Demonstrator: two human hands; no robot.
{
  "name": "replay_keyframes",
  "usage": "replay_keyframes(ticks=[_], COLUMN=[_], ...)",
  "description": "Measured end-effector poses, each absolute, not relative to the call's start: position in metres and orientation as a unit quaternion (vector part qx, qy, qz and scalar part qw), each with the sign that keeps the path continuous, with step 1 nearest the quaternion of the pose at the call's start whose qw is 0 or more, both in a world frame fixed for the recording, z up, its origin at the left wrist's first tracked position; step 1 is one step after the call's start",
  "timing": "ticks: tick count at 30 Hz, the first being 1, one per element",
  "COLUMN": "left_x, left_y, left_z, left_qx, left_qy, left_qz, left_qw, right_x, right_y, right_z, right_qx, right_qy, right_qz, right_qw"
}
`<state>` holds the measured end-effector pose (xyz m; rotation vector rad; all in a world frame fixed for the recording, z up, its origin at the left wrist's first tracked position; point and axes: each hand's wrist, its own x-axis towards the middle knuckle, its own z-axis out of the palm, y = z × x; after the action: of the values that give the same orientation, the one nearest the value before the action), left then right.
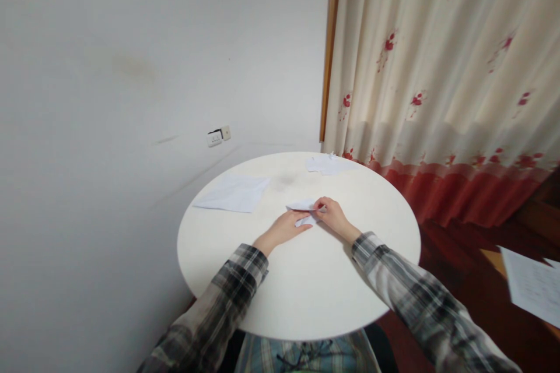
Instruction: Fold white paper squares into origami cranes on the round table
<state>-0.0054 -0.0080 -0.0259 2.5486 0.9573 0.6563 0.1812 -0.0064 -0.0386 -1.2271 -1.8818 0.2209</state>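
Observation:
A small folded piece of white paper [301, 205] lies near the middle of the round white table [306, 291]. My left hand [289, 225] rests over its near left part, fingers stretched out and pressing it down. At the paper's right end, my right hand [330, 213] pinches an edge between thumb and fingertips. The fingers cover part of the paper, so its full shape is hidden.
Flat sheets of white paper [234, 192] lie at the table's left. Another white paper piece [326, 164] with a small crumpled bit is at the far edge. A wall, a socket [214, 139] and a curtain [415, 70] stand behind; printed sheets [531, 282] are at right.

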Motion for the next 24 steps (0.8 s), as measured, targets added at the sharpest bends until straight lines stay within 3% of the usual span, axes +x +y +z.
replay_keyframes(ticks=[24], left_x=[-0.007], left_y=[0.006], left_z=[-0.039], left_qx=[0.913], left_qy=[0.360], left_qz=[0.192], left_qw=[0.016], right_x=[0.176], right_y=[-0.014], right_z=[-0.030], right_qx=[-0.454], right_qy=[-0.747], right_qz=[0.078], right_qw=[0.479])
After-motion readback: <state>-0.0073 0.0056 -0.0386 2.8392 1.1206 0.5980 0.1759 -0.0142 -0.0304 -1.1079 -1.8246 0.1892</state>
